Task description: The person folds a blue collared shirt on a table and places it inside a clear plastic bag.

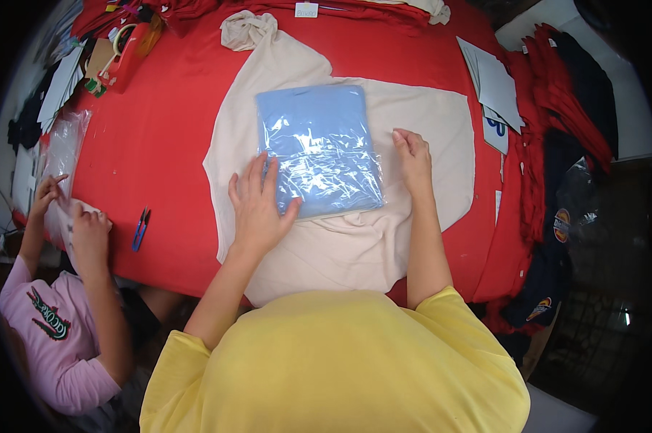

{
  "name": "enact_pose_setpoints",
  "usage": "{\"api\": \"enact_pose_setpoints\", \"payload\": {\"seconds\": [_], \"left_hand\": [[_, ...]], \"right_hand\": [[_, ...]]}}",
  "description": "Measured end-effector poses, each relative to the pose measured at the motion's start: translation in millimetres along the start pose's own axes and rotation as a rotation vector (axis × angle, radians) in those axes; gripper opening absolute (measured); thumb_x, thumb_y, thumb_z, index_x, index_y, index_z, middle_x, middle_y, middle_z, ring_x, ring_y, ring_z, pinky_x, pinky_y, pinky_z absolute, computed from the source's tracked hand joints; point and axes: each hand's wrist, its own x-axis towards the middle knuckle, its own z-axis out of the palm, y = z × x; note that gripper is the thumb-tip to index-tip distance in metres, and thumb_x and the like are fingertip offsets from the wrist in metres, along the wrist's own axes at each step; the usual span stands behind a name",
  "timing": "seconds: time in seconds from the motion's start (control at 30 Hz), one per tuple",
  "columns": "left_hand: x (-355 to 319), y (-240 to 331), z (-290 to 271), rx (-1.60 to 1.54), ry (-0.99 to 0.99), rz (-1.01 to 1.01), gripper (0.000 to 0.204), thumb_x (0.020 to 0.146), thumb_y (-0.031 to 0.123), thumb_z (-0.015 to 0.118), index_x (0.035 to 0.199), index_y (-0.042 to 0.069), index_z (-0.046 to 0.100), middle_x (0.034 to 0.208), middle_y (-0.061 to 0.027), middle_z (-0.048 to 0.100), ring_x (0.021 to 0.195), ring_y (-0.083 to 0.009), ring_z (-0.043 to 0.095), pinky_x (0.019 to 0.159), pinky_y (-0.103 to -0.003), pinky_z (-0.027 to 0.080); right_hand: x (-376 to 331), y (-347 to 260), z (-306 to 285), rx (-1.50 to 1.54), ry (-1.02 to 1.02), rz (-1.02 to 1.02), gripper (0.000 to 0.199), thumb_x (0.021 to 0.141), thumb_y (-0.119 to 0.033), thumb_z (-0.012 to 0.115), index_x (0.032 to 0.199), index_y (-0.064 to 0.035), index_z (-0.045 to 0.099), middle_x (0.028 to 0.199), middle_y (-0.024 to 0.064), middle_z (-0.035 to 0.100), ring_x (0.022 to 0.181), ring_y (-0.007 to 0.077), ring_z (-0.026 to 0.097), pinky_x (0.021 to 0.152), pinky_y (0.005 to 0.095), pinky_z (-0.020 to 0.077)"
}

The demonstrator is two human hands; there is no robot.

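A folded light blue garment in a clear plastic bag lies flat before me on a spread beige cloth. My left hand rests open at the bag's lower left, fingers spread over its edge and thumb on the plastic. To the right of the bag, apart from it, my right hand is held above the cloth. Its fingers are curled together toward the thumb; whatever they hold, if anything, is too small to make out. The plastic's shine hides part of the garment.
Blue thread snips lie on the red-covered table. At left, a co-worker's hands handle clear plastic. A red tape dispenser stands far left. White cards and stacked red garments line the right side.
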Motion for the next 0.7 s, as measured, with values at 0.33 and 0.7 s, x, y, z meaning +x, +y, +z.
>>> {"api": "enact_pose_setpoints", "payload": {"seconds": [0.33, 0.7], "left_hand": [[45.7, 32.1, 65.5, -0.046, -0.116, 0.449, 0.038, 0.09, 0.025, 0.059, 0.125, 0.01, 0.06, 0.138, -0.0054, 0.051, 0.132, -0.0278, 0.041, 0.111, -0.046, 0.03], [42.9, 32.6, 65.2, -0.026, -0.054, 0.419, 0.038, 0.091, 0.027, 0.058, 0.125, 0.01, 0.06, 0.138, -0.0061, 0.052, 0.132, -0.0269, 0.041, 0.113, -0.045, 0.028]], "right_hand": [[-14.1, -21.1, 24.0, -0.473, -0.027, 0.088, 0.036, 0.078, -0.043, 0.073, 0.08, -0.0078, 0.065, 0.095, 0.007, 0.064, 0.096, 0.0269, 0.053, 0.085, 0.0435, 0.0384], [2.7, -1.4, 20.5, -0.193, -0.256, 0.165, 0.038, 0.085, -0.046, 0.065, 0.086, -0.0082, 0.071, 0.079, 0.0115, 0.07, 0.081, 0.0301, 0.067, 0.079, 0.0418, 0.0477]]}}
